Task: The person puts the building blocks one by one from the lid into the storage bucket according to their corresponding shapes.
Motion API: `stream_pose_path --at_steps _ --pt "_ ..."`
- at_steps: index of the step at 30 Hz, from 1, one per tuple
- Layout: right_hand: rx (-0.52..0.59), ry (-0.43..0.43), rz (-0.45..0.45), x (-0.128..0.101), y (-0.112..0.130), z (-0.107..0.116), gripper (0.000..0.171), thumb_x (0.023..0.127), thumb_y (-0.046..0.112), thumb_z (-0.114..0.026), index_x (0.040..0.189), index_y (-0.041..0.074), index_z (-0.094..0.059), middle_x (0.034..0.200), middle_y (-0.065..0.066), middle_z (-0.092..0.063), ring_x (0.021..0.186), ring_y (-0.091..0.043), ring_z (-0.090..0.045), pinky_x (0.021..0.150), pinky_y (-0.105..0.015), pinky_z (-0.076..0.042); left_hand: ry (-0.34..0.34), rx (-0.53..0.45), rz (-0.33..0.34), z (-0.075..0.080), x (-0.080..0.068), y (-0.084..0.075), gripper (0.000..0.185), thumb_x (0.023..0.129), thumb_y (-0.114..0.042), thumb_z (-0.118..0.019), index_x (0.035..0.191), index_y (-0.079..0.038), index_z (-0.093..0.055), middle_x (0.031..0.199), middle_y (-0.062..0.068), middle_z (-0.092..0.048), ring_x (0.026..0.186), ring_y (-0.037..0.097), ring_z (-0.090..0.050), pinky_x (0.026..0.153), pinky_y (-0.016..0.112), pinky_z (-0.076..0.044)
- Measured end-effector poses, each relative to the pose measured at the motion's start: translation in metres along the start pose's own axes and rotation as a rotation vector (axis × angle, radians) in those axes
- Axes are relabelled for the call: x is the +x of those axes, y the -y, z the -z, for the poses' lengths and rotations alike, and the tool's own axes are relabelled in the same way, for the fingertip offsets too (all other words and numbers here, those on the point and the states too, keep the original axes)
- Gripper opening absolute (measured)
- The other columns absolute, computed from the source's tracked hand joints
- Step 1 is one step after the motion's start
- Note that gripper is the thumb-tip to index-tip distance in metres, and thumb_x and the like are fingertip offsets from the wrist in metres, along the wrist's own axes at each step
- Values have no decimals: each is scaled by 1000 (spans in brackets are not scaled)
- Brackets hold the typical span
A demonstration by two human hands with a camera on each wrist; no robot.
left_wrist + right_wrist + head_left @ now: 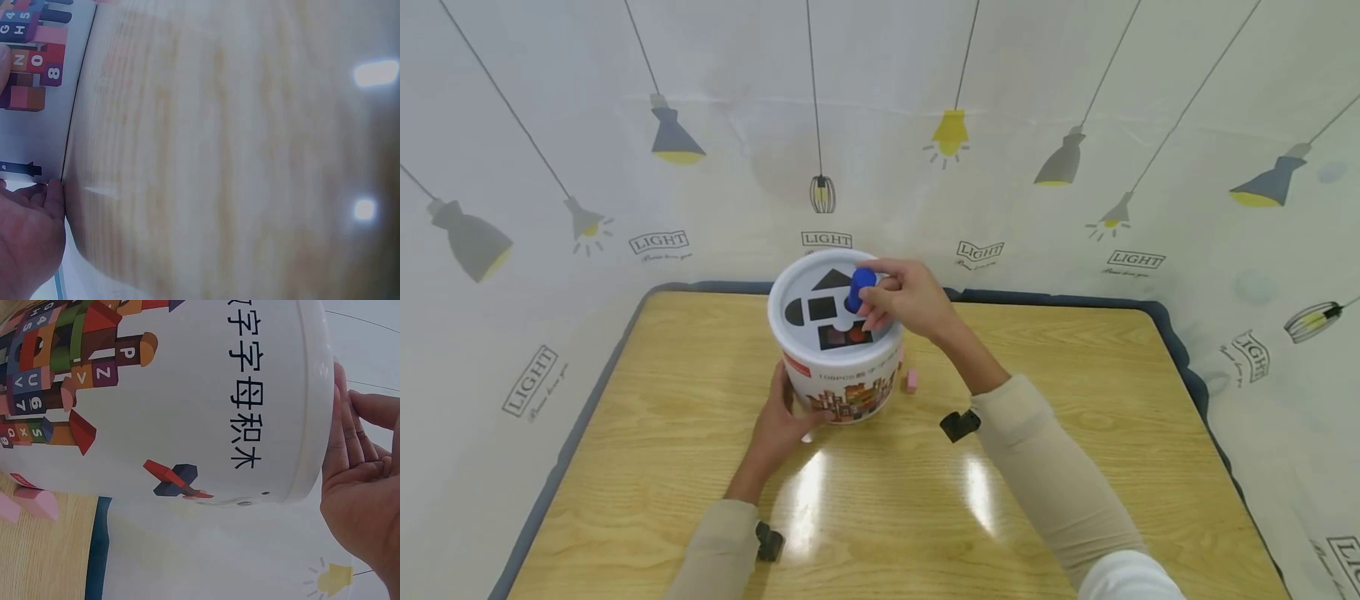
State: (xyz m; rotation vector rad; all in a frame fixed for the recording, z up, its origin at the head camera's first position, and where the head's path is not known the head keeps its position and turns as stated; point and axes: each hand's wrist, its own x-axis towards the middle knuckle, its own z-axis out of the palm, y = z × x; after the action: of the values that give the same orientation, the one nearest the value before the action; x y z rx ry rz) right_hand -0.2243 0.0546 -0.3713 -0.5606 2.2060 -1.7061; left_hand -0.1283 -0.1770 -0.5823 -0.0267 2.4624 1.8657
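A white toy-block bucket printed with colourful blocks stands on the table, its lid cut with several shaped holes. My left hand grips the bucket low on its left side, thumb across the front. Above the lid, my right hand pinches a blue cylinder block upright between thumb and fingers, at a hole on the lid's right side. The lower end of the block is partly hidden by the fingers. In the right wrist view the bucket's wall covers the block.
A small pink block lies on the wooden table, just right of the bucket. Two pink pieces show there in the right wrist view. Behind the table's far edge hangs a white lamp-patterned sheet.
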Motion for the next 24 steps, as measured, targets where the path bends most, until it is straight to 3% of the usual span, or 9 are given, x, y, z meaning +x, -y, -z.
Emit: stream_pose_path --at_steps 8,17,19,24 --pt "1 -33 -18 -3 -3 5 44 94 7 -61 137 2 -53 79 -19 -71 63 -27 -69 63 -40 -63 11 -1 17 0 -2 -4 117 73 -31 -86 153 -43 -2 162 -5 -15 149 17 -12 123 38 -16" --pt "7 -77 -38 -7 -10 14 40 94 10 -62 134 2 -57 79 -15 -71 63 -22 -69 64 -38 -63 37 26 40 4 -14 -39 116 77 -19 -84 157 -25 0 163 7 -13 149 26 -13 123 41 -18" --pt "7 -87 -39 -8 -11 17 41 94 10 -62 134 2 -57 79 -15 -71 63 -22 -69 65 -40 -63 36 30 39 4 -14 -40 117 77 -19 -84 158 -24 1 163 8 -12 149 27 -13 123 43 -18" --pt "6 -123 -49 -10 -13 23 39 95 11 -61 133 3 -58 79 -16 -70 62 -22 -68 66 -41 -63 18 21 38 2 -6 -18 118 75 -26 -85 156 -35 0 163 1 -12 150 22 -12 123 41 -17"
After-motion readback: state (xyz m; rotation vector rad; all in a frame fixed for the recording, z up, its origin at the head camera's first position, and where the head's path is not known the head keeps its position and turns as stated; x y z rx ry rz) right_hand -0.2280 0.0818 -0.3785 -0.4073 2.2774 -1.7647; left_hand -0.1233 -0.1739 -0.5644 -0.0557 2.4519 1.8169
